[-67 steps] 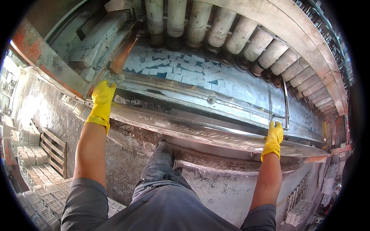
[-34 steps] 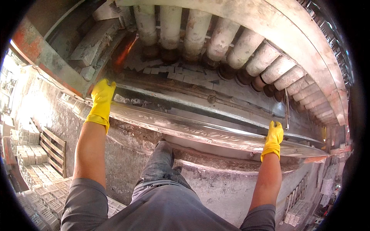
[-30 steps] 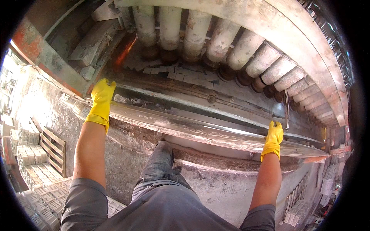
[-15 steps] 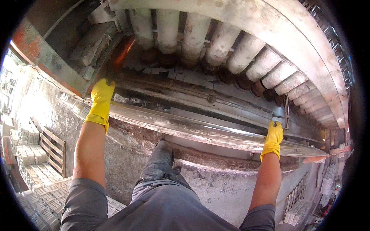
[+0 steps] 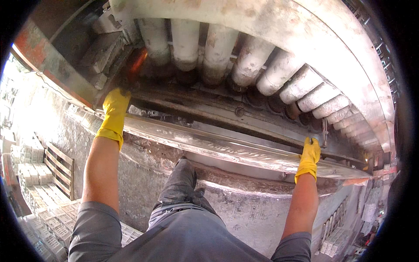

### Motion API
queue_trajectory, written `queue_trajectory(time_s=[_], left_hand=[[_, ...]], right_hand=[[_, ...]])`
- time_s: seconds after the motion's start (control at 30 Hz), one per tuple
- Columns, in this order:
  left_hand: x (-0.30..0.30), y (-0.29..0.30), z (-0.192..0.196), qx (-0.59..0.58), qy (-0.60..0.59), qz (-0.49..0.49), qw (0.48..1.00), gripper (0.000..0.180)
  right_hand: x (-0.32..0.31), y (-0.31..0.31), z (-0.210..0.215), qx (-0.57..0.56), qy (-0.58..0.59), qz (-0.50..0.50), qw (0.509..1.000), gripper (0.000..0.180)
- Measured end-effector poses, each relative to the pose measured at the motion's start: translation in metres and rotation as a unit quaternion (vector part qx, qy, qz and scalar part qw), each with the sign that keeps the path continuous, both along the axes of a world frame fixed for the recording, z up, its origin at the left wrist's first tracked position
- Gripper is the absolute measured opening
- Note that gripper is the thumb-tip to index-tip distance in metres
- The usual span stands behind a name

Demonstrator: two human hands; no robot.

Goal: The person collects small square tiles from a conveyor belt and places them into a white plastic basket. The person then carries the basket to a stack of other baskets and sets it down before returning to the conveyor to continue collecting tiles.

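Both hands wear yellow rubber gloves and stretch forward, wide apart. My left hand (image 5: pixel 115 109) is closed at the left end of a long shiny metal panel (image 5: pixel 209 146), beside the machine's side post. My right hand (image 5: pixel 310 158) is closed at the panel's top edge, toward its right end. What the curled fingers hold is hidden by the gloves. Beyond the panel runs a grimy metal rail (image 5: pixel 192 114) with a round knob on it. Over the rail hangs a row of thick, pale cylinders (image 5: pixel 218 54) under a broad curved beam (image 5: pixel 262 19).
A worn post with orange paint (image 5: pixel 56 72) stands at left. An orange glow (image 5: pixel 139 60) shows in the dark recess. Stacked pale blocks (image 5: pixel 43 198) and a wooden pallet (image 5: pixel 60 170) are at lower left. More blocks (image 5: pixel 336 242) lie at lower right.
The beam and its row of cylinders have come down a little, and the pale pieces below the cylinders are now mostly hidden. My hands have stayed in place.
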State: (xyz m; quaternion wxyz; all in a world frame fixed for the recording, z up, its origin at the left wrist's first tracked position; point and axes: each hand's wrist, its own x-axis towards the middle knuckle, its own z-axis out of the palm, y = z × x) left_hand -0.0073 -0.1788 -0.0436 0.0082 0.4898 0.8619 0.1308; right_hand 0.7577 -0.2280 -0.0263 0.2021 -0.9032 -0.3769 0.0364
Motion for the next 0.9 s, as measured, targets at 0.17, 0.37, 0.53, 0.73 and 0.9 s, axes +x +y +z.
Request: queue_trajectory(time_s=[0.17,0.37,0.53,0.73,0.9], left_hand=[[0.01,0.012,0.003,0.005,0.019,-0.002,1.0,0.05],[0.005,0.014,0.005,-0.01,0.003,0.001,1.0,0.051],[-0.004,-0.009,0.0,0.014,0.018,0.009,1.0,0.049],[0.014,-0.006,0.01,-0.05,0.0,-0.046,0.998,0.046],[0.012,-0.007,0.015,-0.106,-0.025,-0.195,0.975,0.053]], right_hand=[[0.046,-0.001,-0.025,0.009,-0.08,0.026,0.996,0.054],[0.029,0.002,-0.016,0.042,-0.038,0.003,0.998,0.052],[-0.02,-0.003,0.008,0.039,0.004,0.027,0.999,0.05],[0.007,-0.008,-0.043,0.066,-0.151,0.037,0.986,0.049],[-0.1,-0.009,-0.038,0.09,-0.12,0.115,0.982,0.047]])
